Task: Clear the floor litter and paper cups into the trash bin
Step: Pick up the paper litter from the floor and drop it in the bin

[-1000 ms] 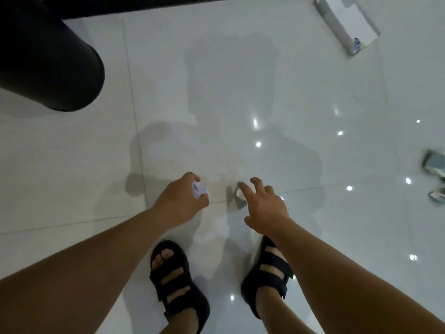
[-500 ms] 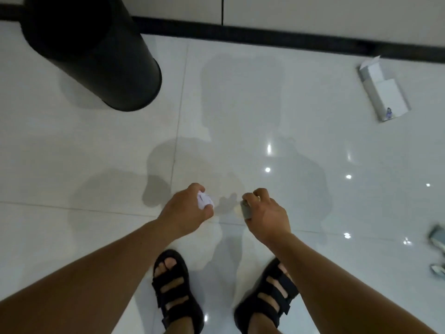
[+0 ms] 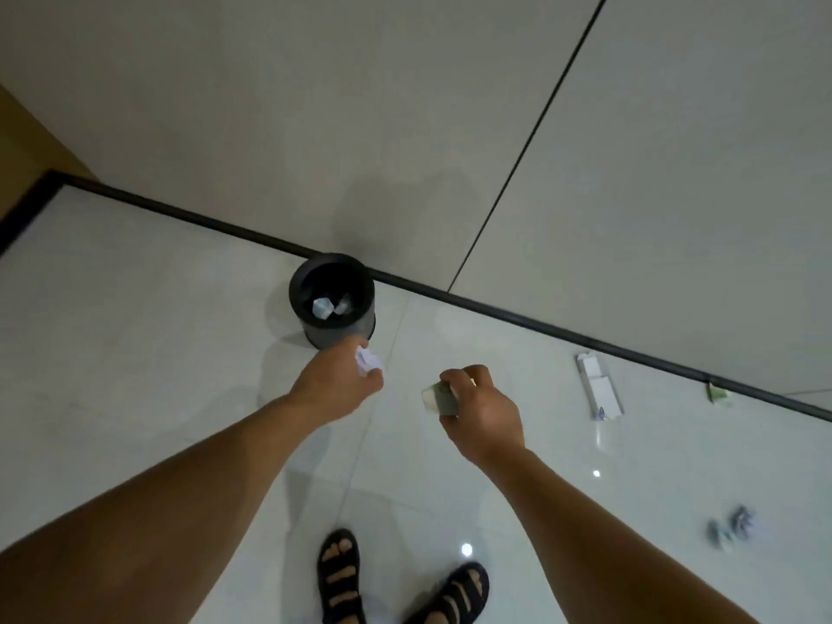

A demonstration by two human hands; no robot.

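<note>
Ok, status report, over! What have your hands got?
Left hand grips crumpled white paper; right hand grips small grey-cream scrap. Round black trash bin just ahead, nothing between. Flat white box and crumpled grey litter lie on floor.

Dim, soft light; small glints spot the glossy floor [image 3: 135, 353]. Wide-angle bending at the edges; litter [image 3: 729, 529] at right is blurred

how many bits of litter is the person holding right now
2: a crumpled white paper pinched in the left hand near the trash bin, and a greyish scrap gripped in the right hand. More could be hidden inside either fist.
</note>
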